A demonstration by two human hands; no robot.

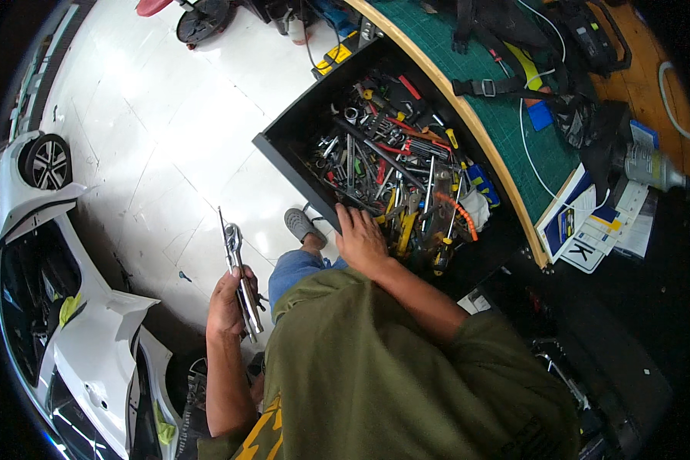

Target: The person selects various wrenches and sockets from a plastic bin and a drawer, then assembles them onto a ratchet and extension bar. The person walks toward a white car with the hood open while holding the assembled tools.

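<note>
My left hand (224,305), over the floor left of my body, is closed round a ratchet wrench (234,244) and other slim metal tools. One of these ends in a thin shaft pointing away from me; my fingers hide part of the bundle. My right hand (362,239) is hooked over the front edge of an open black drawer (293,170). Inside lies a tangled heap of tools: spanners, pliers and screwdrivers, among them a yellow-and-black screwdriver (442,257) and a flexible orange rod (458,211).
A workbench with a green cutting mat (506,146) overhangs the drawer's right side, bearing straps, cables, papers and a spray can (652,167). White car body parts (96,360) stand at the left. A round black stool (205,21) is on the pale tiled floor (184,115).
</note>
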